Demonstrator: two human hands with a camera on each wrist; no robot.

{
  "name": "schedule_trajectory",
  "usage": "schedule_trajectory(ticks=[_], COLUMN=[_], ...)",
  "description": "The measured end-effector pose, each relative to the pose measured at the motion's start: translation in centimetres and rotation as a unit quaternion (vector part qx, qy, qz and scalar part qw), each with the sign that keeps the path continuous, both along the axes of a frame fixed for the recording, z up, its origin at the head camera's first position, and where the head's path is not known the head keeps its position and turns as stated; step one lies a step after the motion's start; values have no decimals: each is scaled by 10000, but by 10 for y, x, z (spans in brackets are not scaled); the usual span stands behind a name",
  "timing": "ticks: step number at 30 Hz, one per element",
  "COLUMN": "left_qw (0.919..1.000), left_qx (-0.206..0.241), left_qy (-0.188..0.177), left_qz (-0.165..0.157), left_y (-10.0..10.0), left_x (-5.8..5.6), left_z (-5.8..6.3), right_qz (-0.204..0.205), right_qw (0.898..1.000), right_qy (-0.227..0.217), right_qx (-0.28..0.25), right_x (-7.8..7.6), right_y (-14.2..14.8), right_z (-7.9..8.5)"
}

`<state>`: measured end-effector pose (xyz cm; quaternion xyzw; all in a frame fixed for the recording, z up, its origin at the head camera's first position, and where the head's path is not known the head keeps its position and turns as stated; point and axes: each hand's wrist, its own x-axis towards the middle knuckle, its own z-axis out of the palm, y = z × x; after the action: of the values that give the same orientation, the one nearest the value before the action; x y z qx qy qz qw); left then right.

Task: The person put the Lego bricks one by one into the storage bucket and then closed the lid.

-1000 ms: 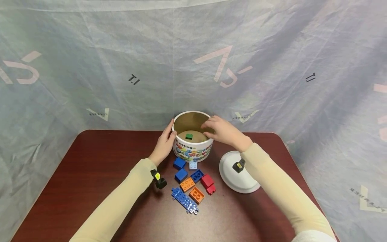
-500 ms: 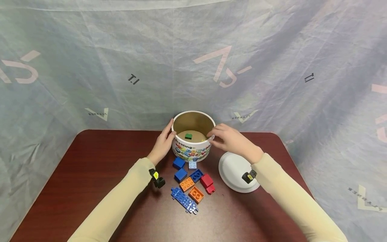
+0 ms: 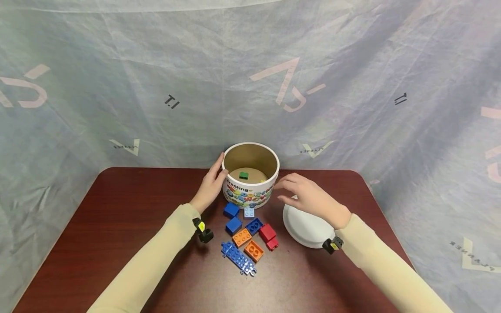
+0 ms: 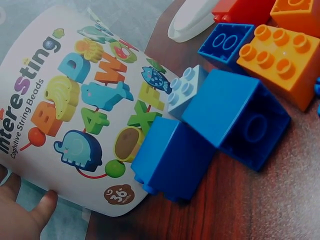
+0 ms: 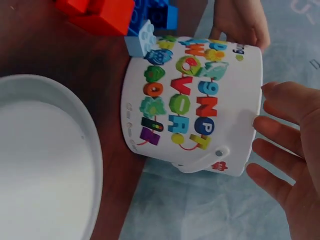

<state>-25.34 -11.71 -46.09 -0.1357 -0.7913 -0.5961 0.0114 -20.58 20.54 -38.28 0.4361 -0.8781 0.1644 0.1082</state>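
A white round bucket (image 3: 250, 195) printed with colourful letters and animals stands upright near the table's back edge. Inside it lie a green brick (image 3: 244, 175) and a small yellow piece, mostly hidden by the rim. My left hand (image 3: 209, 188) rests flat against the bucket's left side, its fingers fairly straight. To the right of the bucket, my right hand (image 3: 309, 196) hangs with loosely bent fingers and holds nothing; in the right wrist view its fingertips lie close to the rim, and touching or not I cannot tell. Below that hand lies the white lid (image 3: 307, 228), partly covered.
In front of the bucket are blue bricks (image 3: 233, 226), a light blue brick (image 3: 249, 213), two orange bricks (image 3: 242, 237), red bricks (image 3: 268, 234) and a long blue studded base (image 3: 238, 258). A grey cloth (image 3: 223, 87) hangs behind the table.
My right hand has come out of the bucket, passed its rim and moved right and toward me. The left hand has stayed on the bucket, and the bricks lie as before.
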Motion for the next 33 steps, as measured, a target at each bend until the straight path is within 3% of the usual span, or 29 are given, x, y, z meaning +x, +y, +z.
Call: schedule_trajectory(ticks=[12,21,28,33], left_qw=[10000,9999,10000,10000], left_qx=[19,-83,-38,-25], left_qy=[-20,-47,-21,11], left_qz=[-31,-50,-76,-81], left_y=[0,1,2,2], left_x=[-1,-1,0,-1], left_z=[1,1,0,-1], right_qz=[-82,-51,205,-63], right_qw=[9992,9987,9984,9994], right_qy=[-305,-449,-487,-324], right_qx=[236,250,204,98], right_x=[28,36,43,51], right_y=[0,0,3,3], right_z=[-19,-41,-62,-76])
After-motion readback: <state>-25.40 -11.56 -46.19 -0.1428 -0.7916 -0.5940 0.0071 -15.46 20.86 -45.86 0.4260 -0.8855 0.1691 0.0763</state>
